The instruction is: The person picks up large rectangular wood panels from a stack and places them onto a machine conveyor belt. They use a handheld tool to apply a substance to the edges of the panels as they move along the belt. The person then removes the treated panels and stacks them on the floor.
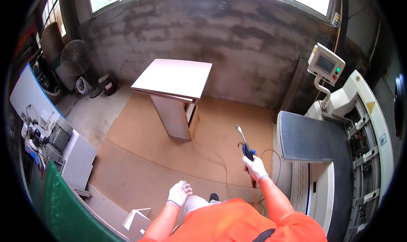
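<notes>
Gun-shaped tool (248,152), just one, is held above the brown floor sheet (144,153), between the white-topped stand (174,76) and the machine (309,134) with a dark bed. Its slim nozzle (241,132) points away from the person and slightly left, the long axis running from the hand to that tip. The right hand (256,168) has its grip closed round the handle; the left hand (180,193), also white-gloved, is empty, fingers loosely curled, half open. Two containers stand near one fan (75,57): a dark bucket (107,86) and a white bag (82,85); I cannot tell what either contains.
</notes>
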A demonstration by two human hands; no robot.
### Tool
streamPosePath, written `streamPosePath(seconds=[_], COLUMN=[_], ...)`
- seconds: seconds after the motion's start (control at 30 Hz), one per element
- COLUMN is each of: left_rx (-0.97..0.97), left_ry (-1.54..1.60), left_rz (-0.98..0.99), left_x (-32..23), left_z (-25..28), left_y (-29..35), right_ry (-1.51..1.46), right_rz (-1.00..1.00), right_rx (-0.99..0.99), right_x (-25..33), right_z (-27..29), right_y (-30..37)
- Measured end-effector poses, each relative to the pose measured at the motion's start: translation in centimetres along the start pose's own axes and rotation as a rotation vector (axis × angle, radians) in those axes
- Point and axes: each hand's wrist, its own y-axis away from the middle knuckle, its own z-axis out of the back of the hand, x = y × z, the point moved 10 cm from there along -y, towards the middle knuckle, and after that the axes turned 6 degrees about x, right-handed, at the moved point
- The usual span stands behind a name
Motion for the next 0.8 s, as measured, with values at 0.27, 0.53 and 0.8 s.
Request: streamPosePath(seconds=[0.27,0.53,0.8], left_rx=[0.072,-0.093,-0.010], left_ry=[-0.026,-0.094,-0.202], left_rz=[0.059,-0.114,-0.248], left_x=[-11.7,-33.2,-44.5], left_z=[-4.9,-1.3,-9.1], left_y=[-13.7,-20.9,-30.8], right_ry=[-0.398,-0.579,-0.491], right_rz=[-0.125,-0.224,-0.232], right_rx=[0.122,0.218,0.087], right_x=[14.0,19.6,18.4], right_z=[-14.7,-22.5,-22.3], right_y=[-26.0,-44.8,-41.5])
